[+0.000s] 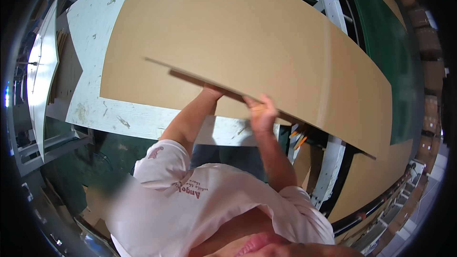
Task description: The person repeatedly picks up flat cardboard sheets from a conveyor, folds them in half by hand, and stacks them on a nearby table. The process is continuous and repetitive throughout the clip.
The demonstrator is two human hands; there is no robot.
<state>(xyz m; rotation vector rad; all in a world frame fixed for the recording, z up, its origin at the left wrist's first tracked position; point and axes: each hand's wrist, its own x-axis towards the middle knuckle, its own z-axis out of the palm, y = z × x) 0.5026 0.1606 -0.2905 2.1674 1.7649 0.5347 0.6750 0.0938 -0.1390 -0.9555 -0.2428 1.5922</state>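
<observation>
A large brown cardboard sheet (266,43) is tilted up in front of me, its near edge raised and running from upper left to lower right. My left hand (213,90) is at this edge, left of the middle, with its fingers hidden under the sheet. Farther right along the same edge, my right hand (263,113) grips the board, its fingers slightly blurred. Beneath lies another brown cardboard sheet (138,33), flat on the white worktable (88,66) and partly covered by the raised one.
A white panel (44,76) stands at the far left. Metal frame rails (329,171) and a green surface (385,43) are on the right. Orange-handled tools (300,142) sit below the raised edge. Stacked cardboard boxes (428,76) line the far right.
</observation>
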